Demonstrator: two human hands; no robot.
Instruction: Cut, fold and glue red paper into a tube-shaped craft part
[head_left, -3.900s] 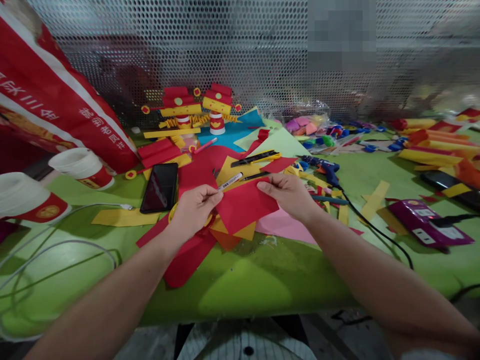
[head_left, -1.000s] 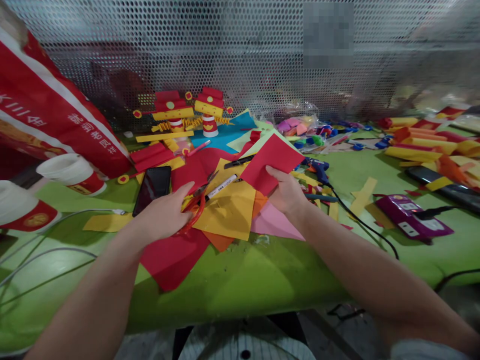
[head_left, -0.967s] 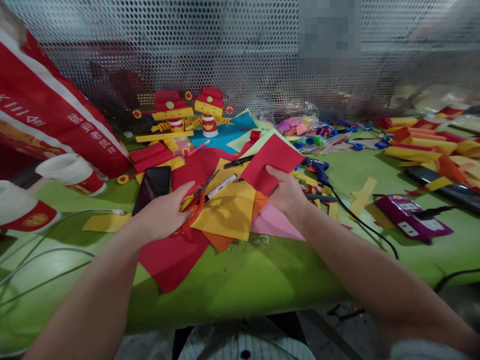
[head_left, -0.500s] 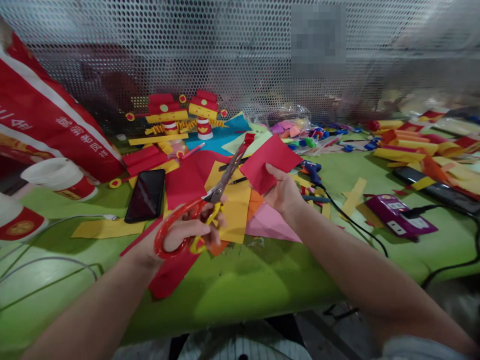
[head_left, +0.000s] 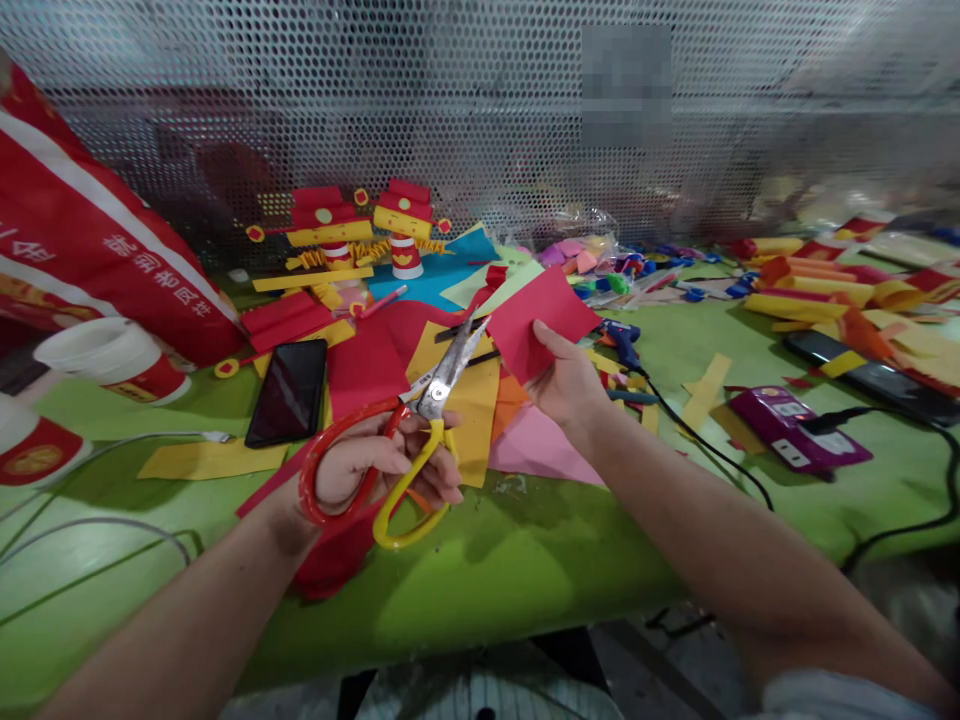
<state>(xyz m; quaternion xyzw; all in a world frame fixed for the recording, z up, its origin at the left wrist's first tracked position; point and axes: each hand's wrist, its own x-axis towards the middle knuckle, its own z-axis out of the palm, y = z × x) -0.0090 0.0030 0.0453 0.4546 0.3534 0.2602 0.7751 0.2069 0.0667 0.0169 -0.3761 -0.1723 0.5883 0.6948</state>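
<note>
My left hand [head_left: 382,465] is closed round the handles of a pair of scissors [head_left: 439,393], one handle red and the other yellow. The blades stand slightly apart and point up toward a piece of red paper [head_left: 544,322], near its left edge. Between thumb and fingers, my right hand [head_left: 570,385] pinches that red paper by its lower side. Beneath the scissors lie sheets of red paper [head_left: 367,360], yellow paper [head_left: 480,425] and pink paper [head_left: 532,445] on the green table [head_left: 525,560].
Two paper-cup figures [head_left: 405,230] stand at the back. A phone [head_left: 287,393], a white cup [head_left: 112,355] and a red bag [head_left: 112,210] are at left. To the right are a glue gun [head_left: 621,340], a purple power strip [head_left: 799,428] with black cable, and rolled coloured papers [head_left: 817,285].
The scissors have come down and their handles have spread apart. A narrow red strip by the blade tips has dropped slightly. My right hand still holds the red paper in nearly the same place.
</note>
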